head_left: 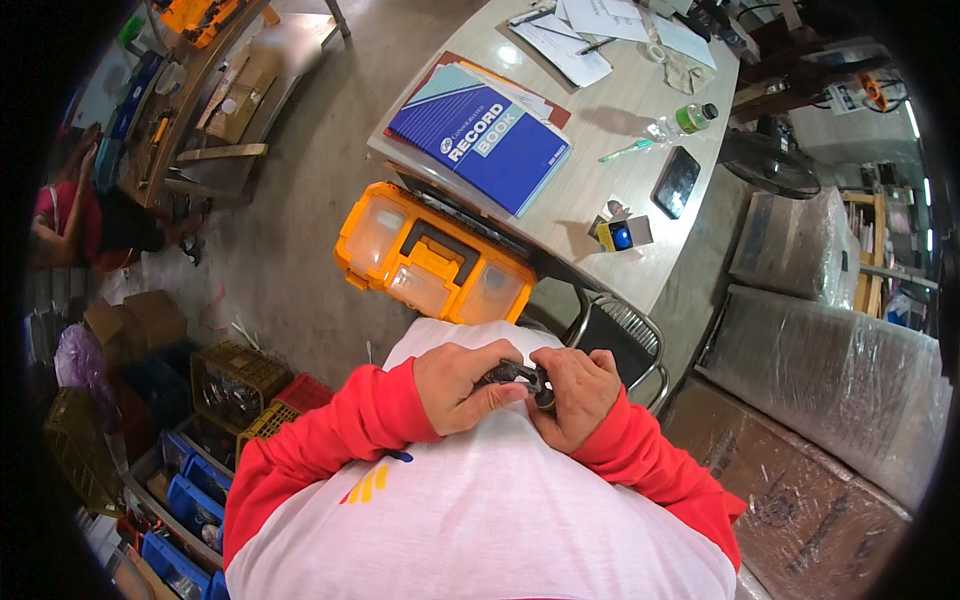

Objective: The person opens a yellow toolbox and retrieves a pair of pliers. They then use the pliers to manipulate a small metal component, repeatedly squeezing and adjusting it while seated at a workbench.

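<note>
Close in front of my shirt, both hands are closed on a small dark metal part (pixel 512 373). My left hand (pixel 462 388) pinches its left end between thumb and fingers. My right hand (pixel 577 396) grips the other end, where a ring-like piece shows beside the thumb. Fingers cover much of the part, so its exact kind cannot be made out. Beyond my hands stands an orange toolbox (pixel 432 262) with clear lid windows and a dark handle, beside the table.
A pale table (pixel 610 110) holds a blue record book (pixel 490 145), a bottle (pixel 690 120), a phone (pixel 677 183) and a small open box (pixel 622 235). A chair (pixel 625 345) stands at its near end. Wrapped cartons (pixel 820 370) line the right; crates (pixel 235 385) and a seated person (pixel 95 215) are left.
</note>
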